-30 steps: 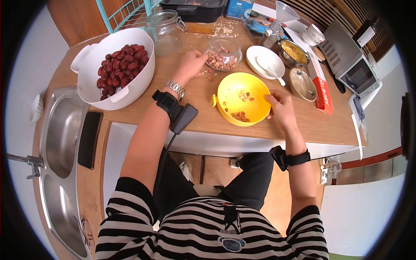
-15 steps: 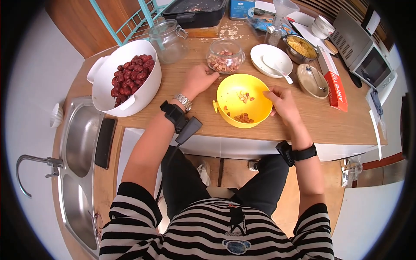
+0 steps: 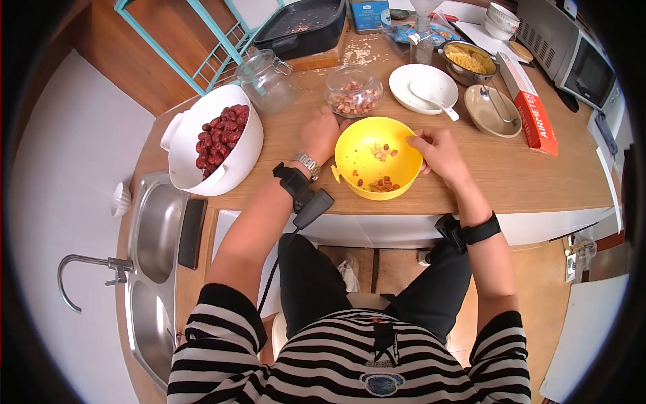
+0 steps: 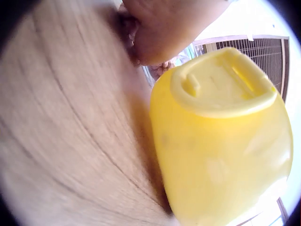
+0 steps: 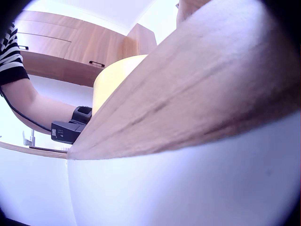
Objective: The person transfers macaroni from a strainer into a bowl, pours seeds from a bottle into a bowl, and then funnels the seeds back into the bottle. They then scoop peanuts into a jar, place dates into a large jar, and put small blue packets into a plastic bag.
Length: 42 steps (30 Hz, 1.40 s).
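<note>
A yellow bowl (image 3: 355,156) with a side tab stands on the counter, with pale and brown nuts (image 3: 383,184) inside. At its right rim my right hand (image 3: 441,153) pinches the wall, thumb over the edge and fingers outside. My left hand (image 3: 321,137) is low at the counter, just left of the bowl and in front of a glass jar (image 3: 352,94) of pinkish nuts. Its fingertips are mostly hidden, so I cannot tell what they hold. In the left wrist view this hand (image 4: 171,28) hangs close over the wood, beyond the bowl's tab (image 4: 223,84).
A white basin (image 3: 176,151) of red dates stands left, beside an empty clip-top jar (image 3: 264,84) and the sink (image 3: 158,236). Rightward are a white plate (image 3: 404,81) with a spoon, a beige bowl (image 3: 481,111), a metal bowl of yellow food (image 3: 471,59) and a red-white box (image 3: 538,128).
The left hand has come back toward the bowl from beside the glass jar, over where loose nuts lay. The right hand keeps its hold on the rim. The head view has shifted.
</note>
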Motion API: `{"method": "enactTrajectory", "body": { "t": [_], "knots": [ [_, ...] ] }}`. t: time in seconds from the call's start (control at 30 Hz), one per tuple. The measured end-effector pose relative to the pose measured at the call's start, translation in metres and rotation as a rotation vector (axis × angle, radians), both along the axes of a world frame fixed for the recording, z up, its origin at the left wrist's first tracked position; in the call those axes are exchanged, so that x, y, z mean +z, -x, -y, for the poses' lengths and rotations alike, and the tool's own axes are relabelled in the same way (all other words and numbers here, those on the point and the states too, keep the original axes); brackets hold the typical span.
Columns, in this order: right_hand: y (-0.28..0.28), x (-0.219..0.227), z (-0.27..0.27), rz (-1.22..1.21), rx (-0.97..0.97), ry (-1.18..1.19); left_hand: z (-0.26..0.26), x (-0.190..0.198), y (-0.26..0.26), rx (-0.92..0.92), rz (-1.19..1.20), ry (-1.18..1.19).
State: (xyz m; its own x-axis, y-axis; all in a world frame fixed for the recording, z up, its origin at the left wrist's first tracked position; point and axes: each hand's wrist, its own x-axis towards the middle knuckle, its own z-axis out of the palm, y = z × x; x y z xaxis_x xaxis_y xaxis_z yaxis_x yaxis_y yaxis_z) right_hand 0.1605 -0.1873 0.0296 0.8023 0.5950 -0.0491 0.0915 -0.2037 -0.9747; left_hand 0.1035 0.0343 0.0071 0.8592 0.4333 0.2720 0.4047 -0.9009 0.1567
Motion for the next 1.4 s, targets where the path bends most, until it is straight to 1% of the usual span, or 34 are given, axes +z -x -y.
{"method": "enactTrajectory", "body": {
  "t": [0.2, 0.3, 0.37, 0.5, 0.57, 0.7, 0.77, 0.8, 0.87, 0.97, 1.07, 1.2, 1.27, 1.3, 1.37, 1.4],
  "knots": [
    [-0.004, -0.003, 0.0, 0.043, 0.002, 0.003, 0.001, 0.002, 0.006, -0.117, -0.028, -0.009],
    [-0.005, -0.005, 0.0, 0.051, -0.016, 0.014, 0.005, 0.009, 0.016, -0.17, -0.053, -0.061],
    [-0.004, -0.004, 0.0, 0.051, -0.021, 0.018, 0.009, 0.014, 0.026, -0.246, -0.127, -0.101],
    [-0.001, -0.002, 0.001, 0.053, -0.03, 0.017, 0.016, 0.018, 0.048, -0.297, -0.134, -0.048],
    [-0.002, -0.004, 0.002, 0.029, -0.034, 0.003, 0.016, 0.014, 0.058, -0.366, -0.092, -0.152],
    [-0.003, -0.006, 0.002, 0.026, -0.05, -0.022, 0.018, 0.013, 0.068, -0.352, -0.087, -0.109],
    [-0.001, -0.004, 0.002, 0.07, -0.051, -0.024, 0.021, 0.016, 0.069, -0.31, -0.103, -0.067],
    [0.0, -0.004, 0.001, 0.068, -0.052, -0.026, 0.022, 0.018, 0.068, -0.311, -0.105, -0.069],
    [0.002, -0.005, -0.001, 0.104, -0.071, -0.047, 0.021, 0.02, 0.064, -0.229, -0.129, -0.053],
    [0.003, -0.009, 0.0, 0.093, -0.077, -0.049, 0.014, 0.02, 0.053, -0.203, -0.164, -0.07],
    [0.004, -0.01, 0.0, 0.104, -0.088, -0.064, 0.007, 0.024, 0.042, -0.219, -0.167, -0.113],
    [0.003, -0.015, 0.001, 0.119, -0.097, -0.076, 0.003, 0.023, 0.033, -0.238, -0.17, -0.094],
    [0.002, -0.016, 0.001, 0.119, -0.079, -0.074, -0.001, 0.022, 0.031, -0.304, -0.186, -0.096],
    [0.002, -0.016, 0.001, 0.112, -0.082, -0.076, -0.001, 0.021, 0.033, -0.308, -0.193, -0.098],
    [0.002, -0.016, 0.001, 0.12, -0.082, -0.068, 0.0, 0.021, 0.038, -0.378, -0.163, -0.176],
    [0.002, -0.015, 0.001, 0.117, -0.085, -0.072, 0.002, 0.02, 0.041, -0.381, -0.167, -0.179]
  ]
}}
